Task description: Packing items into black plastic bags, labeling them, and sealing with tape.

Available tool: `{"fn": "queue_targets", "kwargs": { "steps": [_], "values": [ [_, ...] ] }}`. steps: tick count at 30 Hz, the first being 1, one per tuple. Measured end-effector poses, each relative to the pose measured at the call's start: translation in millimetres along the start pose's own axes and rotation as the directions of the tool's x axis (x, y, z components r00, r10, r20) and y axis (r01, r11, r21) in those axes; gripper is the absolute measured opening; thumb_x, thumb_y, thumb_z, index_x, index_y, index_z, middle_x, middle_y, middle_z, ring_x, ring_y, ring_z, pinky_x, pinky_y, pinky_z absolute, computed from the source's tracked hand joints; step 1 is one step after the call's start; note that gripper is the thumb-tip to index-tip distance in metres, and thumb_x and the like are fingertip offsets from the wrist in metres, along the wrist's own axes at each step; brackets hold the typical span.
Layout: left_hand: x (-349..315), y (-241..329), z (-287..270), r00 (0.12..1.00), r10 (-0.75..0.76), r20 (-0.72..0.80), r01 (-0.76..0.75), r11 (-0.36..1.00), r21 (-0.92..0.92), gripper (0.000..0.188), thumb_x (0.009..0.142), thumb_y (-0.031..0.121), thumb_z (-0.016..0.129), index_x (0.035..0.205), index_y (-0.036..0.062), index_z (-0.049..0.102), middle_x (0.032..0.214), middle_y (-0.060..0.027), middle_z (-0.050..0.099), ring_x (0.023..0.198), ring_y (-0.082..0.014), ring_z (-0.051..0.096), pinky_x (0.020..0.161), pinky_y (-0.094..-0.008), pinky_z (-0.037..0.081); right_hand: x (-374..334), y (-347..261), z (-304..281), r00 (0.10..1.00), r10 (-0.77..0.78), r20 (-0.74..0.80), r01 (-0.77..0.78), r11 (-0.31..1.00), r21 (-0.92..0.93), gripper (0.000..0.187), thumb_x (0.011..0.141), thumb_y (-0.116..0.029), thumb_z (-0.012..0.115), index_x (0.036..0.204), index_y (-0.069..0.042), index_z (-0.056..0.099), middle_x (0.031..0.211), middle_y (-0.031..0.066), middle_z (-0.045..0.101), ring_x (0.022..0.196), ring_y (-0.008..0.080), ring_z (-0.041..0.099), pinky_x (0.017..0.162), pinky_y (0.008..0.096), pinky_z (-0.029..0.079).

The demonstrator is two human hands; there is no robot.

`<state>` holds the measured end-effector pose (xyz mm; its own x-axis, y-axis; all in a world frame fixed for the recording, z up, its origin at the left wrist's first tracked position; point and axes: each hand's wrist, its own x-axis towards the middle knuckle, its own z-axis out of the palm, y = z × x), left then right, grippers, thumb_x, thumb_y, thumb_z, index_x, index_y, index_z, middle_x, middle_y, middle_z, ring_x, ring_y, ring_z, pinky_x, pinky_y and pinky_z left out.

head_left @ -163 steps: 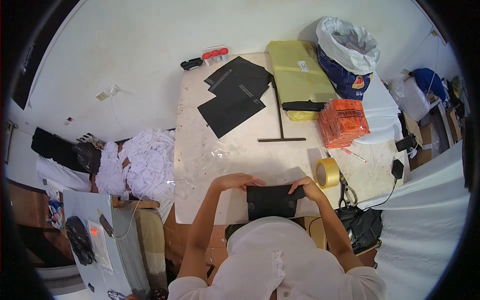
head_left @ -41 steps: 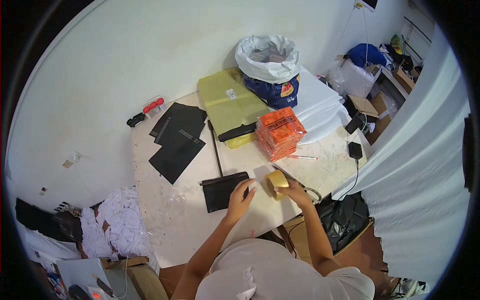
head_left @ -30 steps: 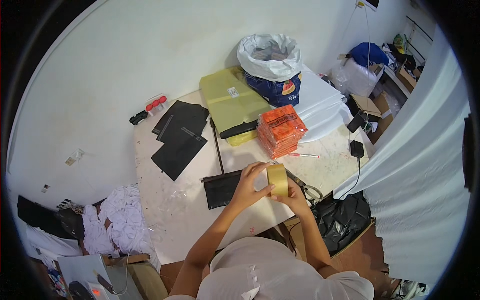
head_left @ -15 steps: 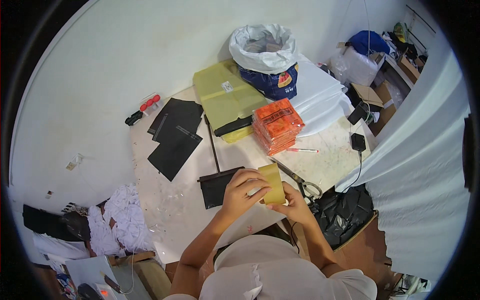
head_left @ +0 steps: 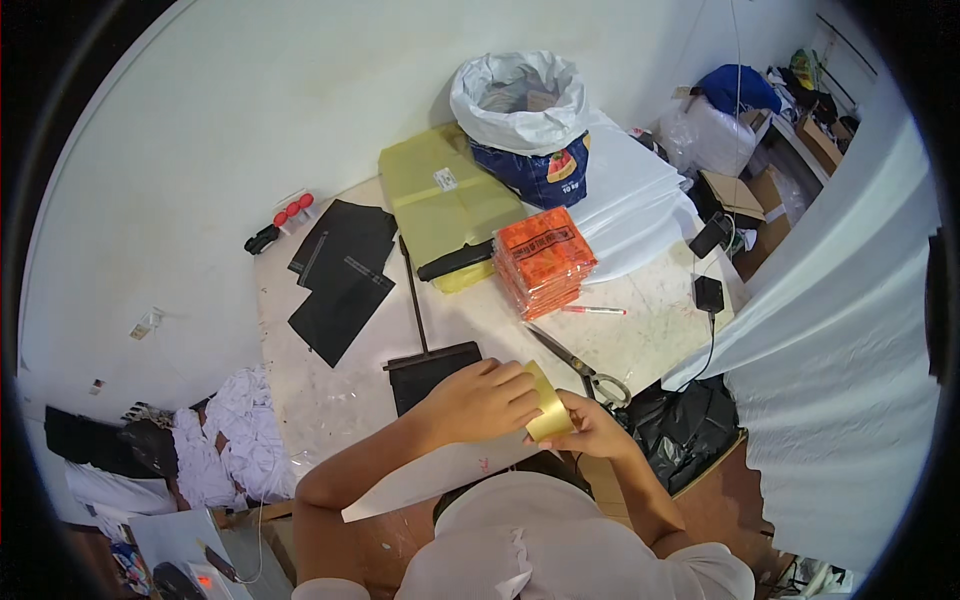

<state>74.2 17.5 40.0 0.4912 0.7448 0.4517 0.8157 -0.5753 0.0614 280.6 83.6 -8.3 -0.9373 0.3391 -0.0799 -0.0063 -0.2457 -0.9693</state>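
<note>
Between my hands, close to the table's front edge, is a wide roll of yellowish tape [head_left: 548, 403]. My right hand [head_left: 592, 427] grips it from the right, with thumb and fingers around its edge. My left hand [head_left: 488, 402] has its fingers curled against the left side of the roll; the fingertips are partly hidden. Just left of that hand lies a black plastic piece [head_left: 432, 372], partly covered by my forearm, with a thin dark rod [head_left: 415, 300] running away from it. Metal scissors [head_left: 580, 364] lie beyond my right hand.
Orange packets in clear wrap [head_left: 540, 262] are stacked mid-table beside a red-and-white pen [head_left: 597, 310]. Black plastic bags [head_left: 345, 310] lie left, yellow packaging [head_left: 430, 190] behind. A white-and-blue sack [head_left: 525, 130] stands at the back. A black adapter [head_left: 708, 294] sits on the right.
My left hand has turned over the roll, with its fingers more curled and its elbow swung out to the left. The tape roll has tilted and moved slightly nearer to me.
</note>
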Motion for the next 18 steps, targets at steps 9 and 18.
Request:
{"fn": "queue_targets", "kwargs": {
  "steps": [9,18],
  "values": [
    [17.0,4.2,4.7,0.983,0.185,0.007,-0.184,0.982,-0.044,0.024,0.078,0.031,0.061,0.068,0.013,0.048,0.073,0.0008,0.044,0.072,-0.013,0.048,0.058,-0.0236,0.045,-22.2,-5.4,-8.7,0.998,0.051,0.026,-0.054,0.994,0.094,0.035,0.075,0.005,0.063,0.108,0.001,0.049,0.094,0.0094,0.064,0.09,0.0153,0.062,0.076,0.0251,0.047],
    [27.3,17.8,21.6,0.947,0.296,0.122,-0.273,0.945,-0.181,0.025,0.079,0.03,0.061,0.067,0.0121,0.047,0.069,0.0007,0.045,0.067,-0.011,0.05,0.045,-0.0238,0.043,-46.2,6.1,-24.4,0.995,0.03,0.092,-0.019,0.992,-0.121,0.032,0.077,0.004,0.063,0.106,0.001,0.049,0.095,0.0101,0.064,0.091,0.0149,0.06,0.079,0.0263,0.047]
  ]
}}
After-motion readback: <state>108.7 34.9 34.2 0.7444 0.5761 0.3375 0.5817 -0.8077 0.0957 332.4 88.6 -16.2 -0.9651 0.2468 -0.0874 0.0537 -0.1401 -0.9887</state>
